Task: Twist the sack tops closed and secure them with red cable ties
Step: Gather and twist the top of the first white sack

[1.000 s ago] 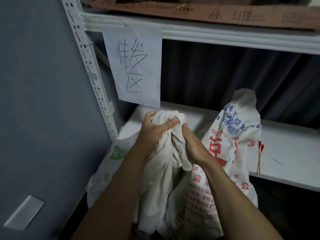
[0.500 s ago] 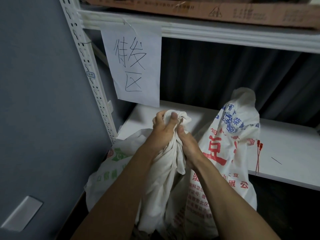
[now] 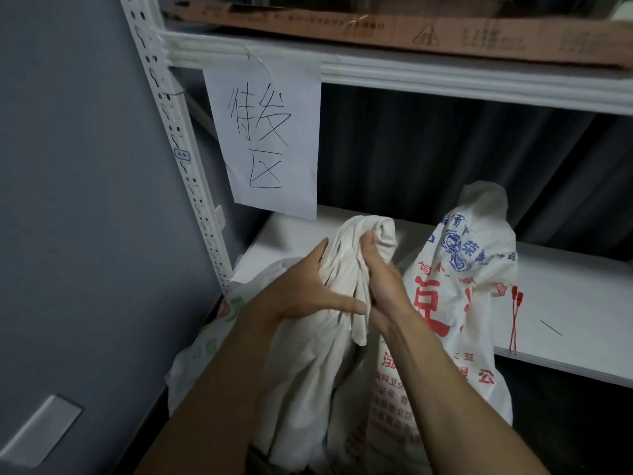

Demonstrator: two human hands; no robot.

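A plain white sack [image 3: 308,365] stands in front of me, its top gathered into a bunched neck [image 3: 363,241]. My left hand [image 3: 301,289] presses on the neck from the left with fingers spread. My right hand [image 3: 380,279] grips the neck from the right, thumb up on the cloth. Right of it stands a printed white sack [image 3: 459,289] with red and blue characters, its top loosely twisted. Red cable ties [image 3: 514,313] lie on the white shelf [image 3: 575,303] just right of that sack.
A white metal rack post [image 3: 178,149] rises on the left beside a grey wall. A paper sign [image 3: 267,138] hangs from the upper shelf. A cardboard box [image 3: 411,29] lies on top. Another sack with green print [image 3: 219,330] sits low at the left.
My left hand has let go of the bunched top and slid lower, fingers now spread across the neck. My right hand has moved up along the neck.
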